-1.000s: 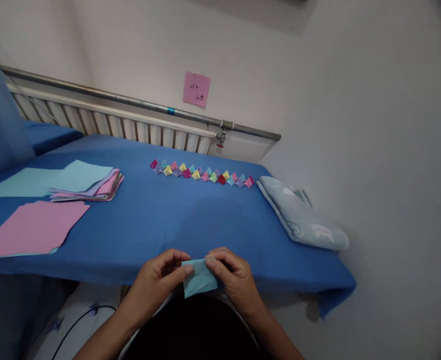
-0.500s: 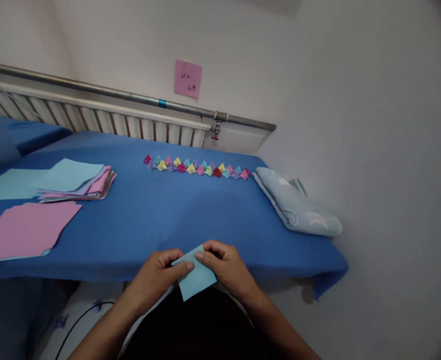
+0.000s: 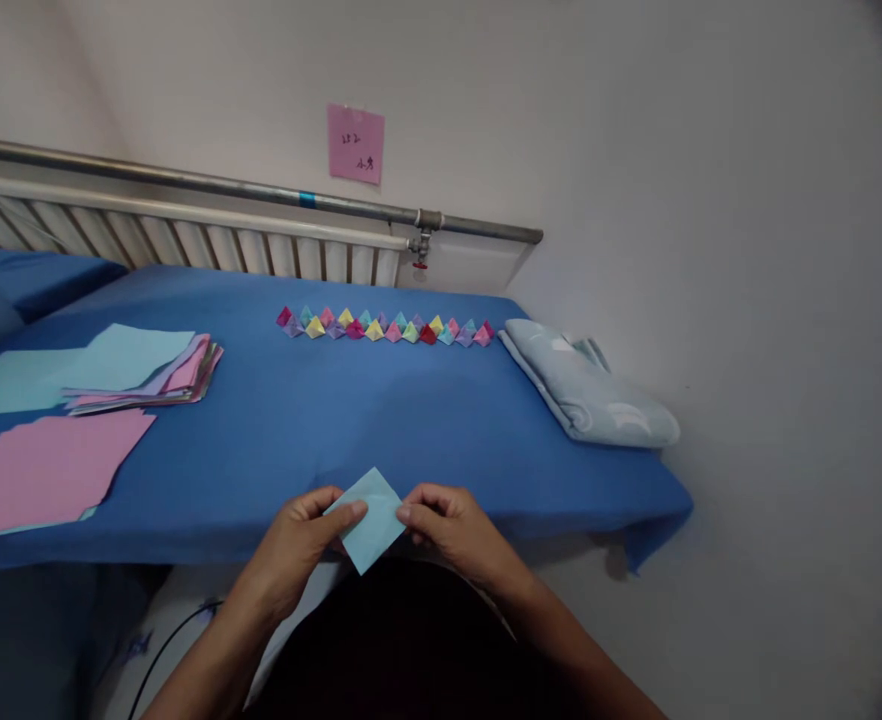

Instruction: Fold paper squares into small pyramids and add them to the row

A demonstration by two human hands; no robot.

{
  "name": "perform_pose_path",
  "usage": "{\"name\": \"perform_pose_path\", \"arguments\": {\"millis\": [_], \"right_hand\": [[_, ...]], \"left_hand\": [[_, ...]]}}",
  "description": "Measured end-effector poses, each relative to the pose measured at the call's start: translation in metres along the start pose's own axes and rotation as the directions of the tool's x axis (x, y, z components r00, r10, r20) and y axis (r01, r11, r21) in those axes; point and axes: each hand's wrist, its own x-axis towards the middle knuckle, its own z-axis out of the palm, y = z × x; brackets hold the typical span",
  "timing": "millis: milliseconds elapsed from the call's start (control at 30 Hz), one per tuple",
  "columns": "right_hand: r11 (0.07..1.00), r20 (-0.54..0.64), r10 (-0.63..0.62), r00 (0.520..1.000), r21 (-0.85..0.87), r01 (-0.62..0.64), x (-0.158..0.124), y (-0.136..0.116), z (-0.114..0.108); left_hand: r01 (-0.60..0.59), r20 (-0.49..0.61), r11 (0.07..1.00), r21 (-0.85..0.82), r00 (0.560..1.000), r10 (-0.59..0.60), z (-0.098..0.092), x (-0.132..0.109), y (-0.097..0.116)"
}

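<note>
A small light-blue folded paper square (image 3: 370, 518) is held like a diamond at the near edge of the blue-covered table (image 3: 321, 420). My left hand (image 3: 298, 545) pinches its left corner and my right hand (image 3: 452, 530) pinches its right corner, fingers closed on it. Across the far side of the table lies a row of several small folded paper pieces (image 3: 385, 327) in pink, yellow, green, purple and red.
A stack of coloured paper sheets (image 3: 148, 370) lies at the left, with pink sheets (image 3: 43, 470) nearer and a light-blue sheet (image 3: 6, 380) beside it. A folded pale-blue cloth (image 3: 587, 395) sits at the right end. A radiator (image 3: 186, 240) and pipe run behind; a pink note (image 3: 355, 143) hangs on the wall.
The light-blue paper has been turned and flattened in my hands, from a crumpled fold into a neat diamond shape. The view has shifted slightly downward and to the right.
</note>
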Motion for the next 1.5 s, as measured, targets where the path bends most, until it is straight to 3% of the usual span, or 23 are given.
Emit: {"name": "perform_pose_path", "arguments": {"millis": [267, 500, 700, 1033, 1167, 1267, 1367, 1500], "right_hand": [[0.995, 0.026, 0.053, 0.998, 0.088, -0.055, 0.006, 0.003, 0.005], [0.976, -0.015, 0.069, 0.997, 0.207, -0.065, 0.008, 0.004, 0.007], [0.98, 0.0, 0.075, 0.997, 0.182, -0.073, 0.008, -0.001, 0.01], [0.99, -0.066, 0.097, 0.993, 0.114, -0.089, 0.013, 0.008, 0.007], [1.0, -0.177, -0.009, 0.984, -0.02, 0.006, 0.022, 0.007, 0.007], [0.972, -0.232, -0.101, 0.967, -0.232, 0.046, 0.032, 0.007, 0.006], [0.887, -0.213, -0.184, 0.96, -0.457, 0.068, 0.041, 0.006, 0.006], [0.711, -0.157, -0.241, 0.958, -0.7, 0.064, 0.046, 0.003, 0.006]], "left_hand": [[0.001, 0.056, 0.997, -0.079, 0.998, 0.003, 0.002, 0.003, -0.001], [0.013, 0.035, 0.995, -0.099, 0.999, -0.009, 0.003, 0.005, -0.001], [0.1, 0.16, 0.994, -0.042, 0.983, -0.092, 0.002, 0.008, -0.001], [0.107, 0.106, 0.994, 0.034, 0.988, -0.11, 0.002, 0.012, -0.003], [0.074, 0.056, 0.987, 0.144, 0.995, -0.083, 0.002, 0.02, 0.004], [0.078, -0.01, 0.885, 0.459, 0.997, -0.082, 0.002, 0.03, 0.014], [0.083, -0.062, 0.726, 0.682, 0.997, -0.056, 0.003, 0.041, 0.023], [0.052, -0.105, 0.607, 0.793, 0.993, 0.052, 0.001, 0.049, 0.025]]}}
